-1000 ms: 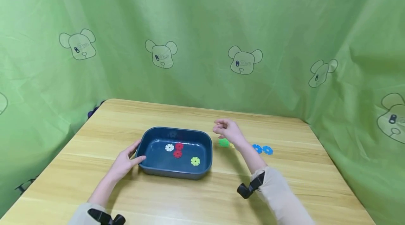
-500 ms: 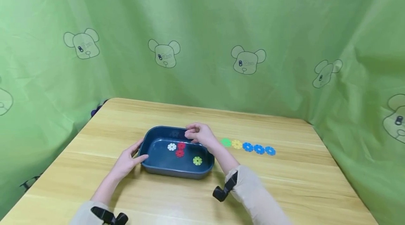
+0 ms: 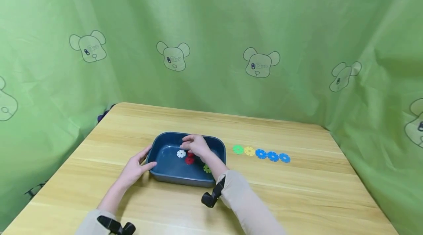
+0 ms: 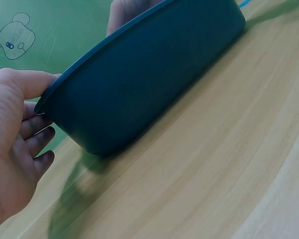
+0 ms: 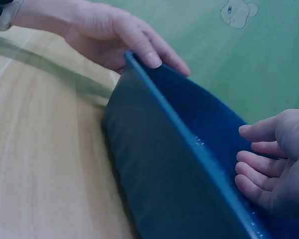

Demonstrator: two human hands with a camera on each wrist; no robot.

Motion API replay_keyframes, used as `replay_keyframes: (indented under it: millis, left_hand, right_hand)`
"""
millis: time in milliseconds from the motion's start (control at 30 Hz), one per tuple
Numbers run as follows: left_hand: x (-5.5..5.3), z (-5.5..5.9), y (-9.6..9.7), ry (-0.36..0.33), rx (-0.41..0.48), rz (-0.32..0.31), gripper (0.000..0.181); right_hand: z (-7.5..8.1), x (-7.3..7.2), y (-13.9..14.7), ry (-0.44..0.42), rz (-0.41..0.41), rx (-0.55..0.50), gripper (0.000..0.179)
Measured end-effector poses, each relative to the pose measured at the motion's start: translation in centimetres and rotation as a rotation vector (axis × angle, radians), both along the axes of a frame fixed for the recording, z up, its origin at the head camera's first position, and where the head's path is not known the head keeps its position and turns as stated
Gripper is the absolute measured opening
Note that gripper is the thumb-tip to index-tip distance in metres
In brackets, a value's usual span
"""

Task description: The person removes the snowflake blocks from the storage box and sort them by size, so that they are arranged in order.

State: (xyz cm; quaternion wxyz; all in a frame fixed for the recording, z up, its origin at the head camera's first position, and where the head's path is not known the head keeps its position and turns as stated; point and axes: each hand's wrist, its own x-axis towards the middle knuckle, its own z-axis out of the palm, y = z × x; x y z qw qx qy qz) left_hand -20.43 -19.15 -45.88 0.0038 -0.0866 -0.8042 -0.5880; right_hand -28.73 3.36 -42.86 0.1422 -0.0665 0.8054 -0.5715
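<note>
A dark blue rectangular basin (image 3: 175,174) sits on the table. My left hand (image 3: 133,170) grips its left rim, thumb over the edge and fingers along the outside wall. Inside lie notched plastic discs: a white disc (image 3: 181,153), two red discs (image 3: 189,161) and a yellow-green disc (image 3: 206,169). Reaching in over the far side, my right hand (image 3: 197,145) hovers near the red discs and partly covers them. In the right wrist view, that hand's fingers (image 5: 259,169) are loosely bent, thumb apart, with nothing between them.
To the right of the basin, a row of discs lies flat on the wooden table (image 3: 297,183): a green disc (image 3: 238,149), a yellow disc (image 3: 249,151) and three blue discs (image 3: 273,156). A green curtain (image 3: 211,91) with bear-head drawings hangs behind the table.
My right hand has moved left from above the green disc, across the basin's right rim and down into the basin, uncovering the whole row. The left hand keeps its hold on the rim.
</note>
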Motion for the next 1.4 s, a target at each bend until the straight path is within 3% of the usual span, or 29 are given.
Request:
replay_keyframes:
  millis: [367,467,500,600,700,733,900,1033,1400]
  left_hand:
    - [-0.2,-0.1,0.1,0.004,0.001,0.001,0.065]
    - [-0.3,0.0,0.0,0.005,0.0,0.001,0.065]
    - [-0.3,0.0,0.0,0.006,0.0,0.0,0.065]
    - [-0.4,0.0,0.0,0.012,0.006,-0.004,0.064]
    - [-0.4,0.0,0.0,0.009,0.008,-0.006,0.065]
    - [-0.4,0.0,0.0,0.008,0.007,-0.006,0.065]
    - [-0.5,0.1,-0.1,0.004,0.003,0.0,0.065]
    - [-0.3,0.2,-0.1,0.0,0.0,-0.001,0.065]
    - [0.1,0.1,0.0,-0.007,-0.011,-0.007,0.065]
  right_hand:
    - [-1.6,-0.7,-0.7,0.145,-0.003,0.285,0.034]
    - [-2.2,-1.2,-0.8,0.185,0.019,0.337,0.033]
    - [-3.2,-1.9,-0.8,0.233,0.035,0.344,0.033]
    - [-3.6,-2.1,-0.9,0.278,0.072,0.41,0.035]
    - [-3.4,-1.6,-1.1,0.292,0.101,0.453,0.035]
    - [-2.4,-0.8,-1.2,0.266,0.103,0.479,0.035]
    - [-1.9,0.0,-1.5,0.339,0.129,0.563,0.03]
    - [-2.1,-0.1,-1.6,0.366,0.147,0.593,0.02]
    - [-2.5,0.1,-1.2,0.38,0.148,0.572,0.023]
